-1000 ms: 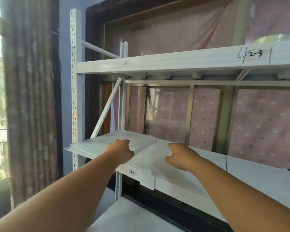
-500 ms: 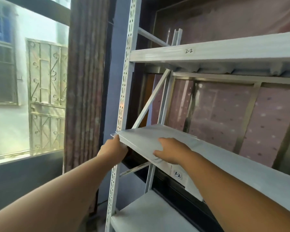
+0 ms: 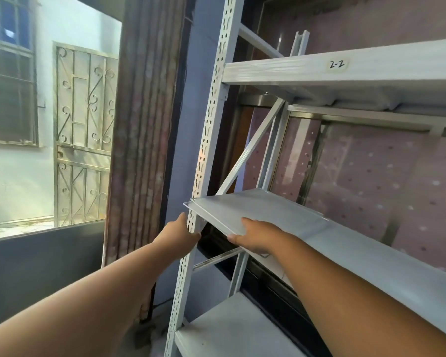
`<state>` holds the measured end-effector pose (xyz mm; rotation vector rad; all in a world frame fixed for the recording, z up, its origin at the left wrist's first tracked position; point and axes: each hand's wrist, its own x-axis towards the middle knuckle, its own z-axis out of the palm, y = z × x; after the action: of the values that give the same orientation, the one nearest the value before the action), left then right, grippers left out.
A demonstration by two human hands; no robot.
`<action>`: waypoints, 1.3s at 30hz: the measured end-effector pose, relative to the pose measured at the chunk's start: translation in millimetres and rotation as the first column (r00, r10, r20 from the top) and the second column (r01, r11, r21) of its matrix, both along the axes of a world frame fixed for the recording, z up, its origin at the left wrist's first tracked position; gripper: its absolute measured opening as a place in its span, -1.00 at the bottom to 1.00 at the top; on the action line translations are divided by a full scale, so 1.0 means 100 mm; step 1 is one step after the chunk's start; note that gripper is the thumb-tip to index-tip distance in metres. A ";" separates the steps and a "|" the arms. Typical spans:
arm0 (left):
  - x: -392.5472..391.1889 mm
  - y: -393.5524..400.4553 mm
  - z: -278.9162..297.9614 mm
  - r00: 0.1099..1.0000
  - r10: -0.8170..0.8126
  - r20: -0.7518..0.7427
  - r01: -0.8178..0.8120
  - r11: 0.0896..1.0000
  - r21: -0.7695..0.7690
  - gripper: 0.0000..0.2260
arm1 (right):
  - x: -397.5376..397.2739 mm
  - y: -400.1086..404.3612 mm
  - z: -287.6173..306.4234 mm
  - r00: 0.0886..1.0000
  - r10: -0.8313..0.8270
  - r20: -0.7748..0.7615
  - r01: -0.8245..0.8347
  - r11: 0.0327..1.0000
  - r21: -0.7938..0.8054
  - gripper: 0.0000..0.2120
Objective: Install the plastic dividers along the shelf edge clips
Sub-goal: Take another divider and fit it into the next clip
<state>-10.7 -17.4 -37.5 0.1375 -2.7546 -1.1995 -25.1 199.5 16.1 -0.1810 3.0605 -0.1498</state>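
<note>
A flat pale grey plastic divider panel [image 3: 247, 210] lies tilted on the left end of the middle shelf [image 3: 371, 258] of a white metal rack. Its left corner sticks out past the perforated front upright [image 3: 206, 155]. My right hand [image 3: 255, 237] grips the panel's front edge, thumb underneath. My left hand [image 3: 178, 238] reaches up behind the upright toward the panel's left corner; the post hides its fingertips, so the grip is not visible. No edge clips can be made out.
An upper shelf labelled 2-2 [image 3: 336, 65] runs overhead. A diagonal brace [image 3: 250, 148] crosses the rack's left side. A lower shelf [image 3: 232, 328] sits below. A brown curtain [image 3: 144, 124] and a window with an iron grille [image 3: 83, 130] stand to the left.
The panel has slid left along the shelf with both hands, its corner now past the upright. My view has swung left toward the window.
</note>
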 end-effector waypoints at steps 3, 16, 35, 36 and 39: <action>0.00 -0.01 0.06 0.999 0.017 0.028 -0.018 1.000 0.006 -0.48 | 0.06 -0.02 0.01 0.999 0.045 -0.017 -0.043 0.993 0.106 -0.29; 0.25 0.35 0.58 0.968 -0.143 0.205 -0.026 0.756 0.654 -0.49 | 0.49 0.14 0.14 0.963 0.137 -0.231 -0.119 0.989 0.091 -0.34; 0.52 1.96 0.99 0.573 -0.726 -0.380 0.644 0.113 0.756 -0.46 | 1.72 1.57 0.91 0.982 0.031 -0.184 -0.111 0.889 -0.445 -0.12; 0.56 2.11 1.04 0.544 -0.741 -0.394 0.660 0.088 0.746 -0.44 | 1.78 1.68 0.91 0.981 -0.003 -0.195 -0.094 0.869 -0.485 -0.12; 0.74 2.52 1.19 0.482 -0.764 -0.429 0.708 0.051 0.705 -0.41 | 1.95 1.98 0.86 0.971 -0.065 -0.231 -0.089 0.797 -0.598 -0.08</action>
<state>62.9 234.2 81.2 -1.4057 -1.8191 -2.7038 169.9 397.4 102.3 -0.2661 3.1182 -1.1996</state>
